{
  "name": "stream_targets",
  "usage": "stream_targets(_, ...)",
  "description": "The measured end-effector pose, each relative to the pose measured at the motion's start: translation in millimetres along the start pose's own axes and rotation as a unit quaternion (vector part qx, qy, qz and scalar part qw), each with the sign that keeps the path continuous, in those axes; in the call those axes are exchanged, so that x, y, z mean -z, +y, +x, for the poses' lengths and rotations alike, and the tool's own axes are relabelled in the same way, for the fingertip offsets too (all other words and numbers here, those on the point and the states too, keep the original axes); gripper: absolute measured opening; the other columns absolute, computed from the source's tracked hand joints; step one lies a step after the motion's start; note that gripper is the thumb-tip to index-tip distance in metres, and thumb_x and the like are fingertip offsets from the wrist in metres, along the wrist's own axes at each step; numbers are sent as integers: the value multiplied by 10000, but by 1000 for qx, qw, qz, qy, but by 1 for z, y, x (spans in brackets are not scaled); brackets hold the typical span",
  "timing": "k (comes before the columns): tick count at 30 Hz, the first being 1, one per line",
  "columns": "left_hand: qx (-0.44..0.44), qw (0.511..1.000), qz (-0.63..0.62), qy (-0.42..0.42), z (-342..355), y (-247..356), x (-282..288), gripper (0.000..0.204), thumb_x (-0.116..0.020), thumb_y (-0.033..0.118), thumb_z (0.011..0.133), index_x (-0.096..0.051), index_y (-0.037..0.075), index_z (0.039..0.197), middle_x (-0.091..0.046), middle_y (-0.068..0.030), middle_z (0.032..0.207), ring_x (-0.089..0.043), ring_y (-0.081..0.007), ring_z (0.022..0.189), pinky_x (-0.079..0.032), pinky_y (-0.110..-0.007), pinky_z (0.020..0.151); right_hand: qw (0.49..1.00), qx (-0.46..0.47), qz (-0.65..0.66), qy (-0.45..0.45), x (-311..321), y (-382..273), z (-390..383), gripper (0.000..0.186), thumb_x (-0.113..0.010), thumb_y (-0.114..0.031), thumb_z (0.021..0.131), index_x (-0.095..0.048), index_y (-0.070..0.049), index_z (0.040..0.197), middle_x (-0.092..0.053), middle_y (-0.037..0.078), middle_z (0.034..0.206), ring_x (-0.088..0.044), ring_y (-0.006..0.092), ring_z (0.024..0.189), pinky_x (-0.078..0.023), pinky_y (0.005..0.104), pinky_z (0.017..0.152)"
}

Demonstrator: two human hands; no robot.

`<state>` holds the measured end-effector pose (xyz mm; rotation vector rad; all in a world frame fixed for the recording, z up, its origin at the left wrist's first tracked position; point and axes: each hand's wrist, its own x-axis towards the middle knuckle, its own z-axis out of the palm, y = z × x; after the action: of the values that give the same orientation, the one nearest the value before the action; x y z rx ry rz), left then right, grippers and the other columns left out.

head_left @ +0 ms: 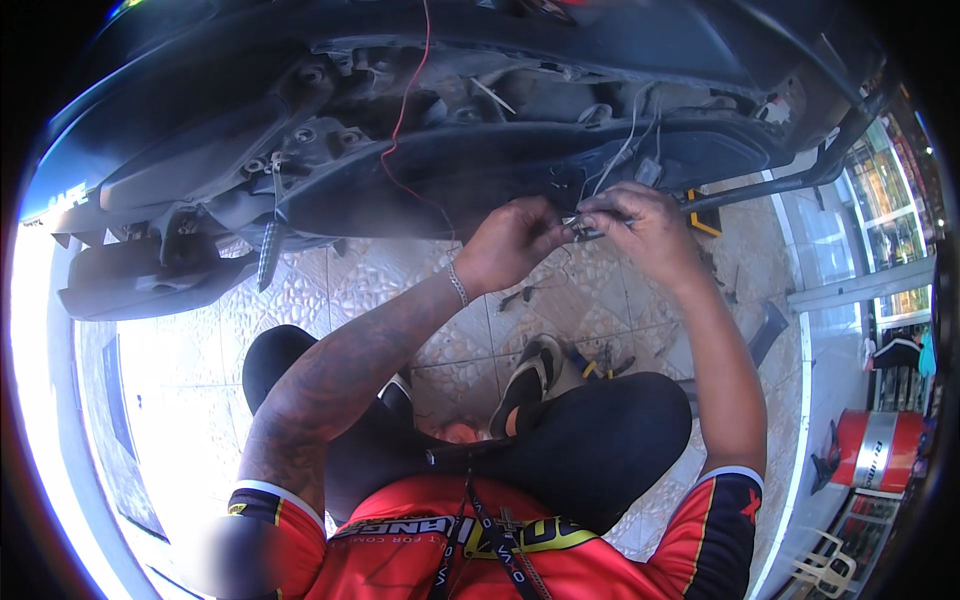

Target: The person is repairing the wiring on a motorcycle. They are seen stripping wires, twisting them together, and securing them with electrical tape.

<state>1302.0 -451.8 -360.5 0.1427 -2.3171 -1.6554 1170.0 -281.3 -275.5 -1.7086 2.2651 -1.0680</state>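
My left hand (516,242) and my right hand (642,226) meet fingertip to fingertip below the side of a dark scooter (440,185). Both are closed in a pinch on thin wire (577,224), with a small shiny part between them too small to name. A pale wire (627,145) drops from the scooter to the fingers of my right hand. The red wire (400,118) hangs down across the bodywork toward my left wrist; its lower end is hard to follow.
Exposed brackets and recesses line the scooter's opened side. A footpeg-like lever (268,240) hangs at left. On the tiled floor (465,335) lie a yellow-and-black object (704,213) and pliers-like tools (598,366) near my foot. A red drum (878,450) and shelving stand at right.
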Motion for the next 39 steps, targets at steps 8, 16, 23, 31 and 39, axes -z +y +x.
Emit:
stream_targets(8, -45, 998, -49, -7, 1, -4, -9, 243, -723, 208, 971, -592, 8, 930, -583, 15, 760, -484, -51, 720, -428, -276, 600, 983, 42, -168, 63, -12, -8, 3, 235, -679, -211, 954, -636, -8, 843, -649, 151, 833, -640, 360, 745, -505, 435, 643)
stream_targets(16, -8, 1000, -13, 9, -1, 0, 1, 253, -738, 245, 941, -637, 15, 910, -647, -82, 793, -582, -150, 715, -477, -337, 651, 984, -121, -115, 68, -5, 0, 9, 347, -594, -317, 1027, -611, -4, 879, -623, 182, 824, -622, 406, 716, -479, 455, 642)
stream_targets(23, 12, 1000, -22, 2, 0, -2, -1, 265, -742, 256, 930, -647, 10, 907, -663, -114, 804, -624, -191, 728, -504, -366, 692, 944, 211, -253, 1, 6, 10, 7, 212, -685, -199, 923, -725, -106, 1109, -702, 46, 1006, -684, 256, 963, -588, 388, 823)
stream_targets(31, 6, 998, -61, 8, 0, -1, -2, 262, -737, 248, 939, -629, 9, 927, -672, -93, 826, -620, -159, 734, -510, -347, 699, 990, 46, -128, 43, -17, -6, 4, 225, -642, -245, 967, -650, -37, 880, -643, 146, 851, -643, 329, 796, -508, 400, 677)
stream_targets(39, 14, 998, -65, 8, -2, -6, -2, 236, -740, 220, 944, -608, 24, 942, -644, -51, 802, -583, -103, 718, -483, -304, 646, 917, -305, 240, 89, -36, 6, -3, 296, -554, -331, 1038, -645, -52, 998, -631, 51, 887, -636, 145, 837, -500, 346, 688)
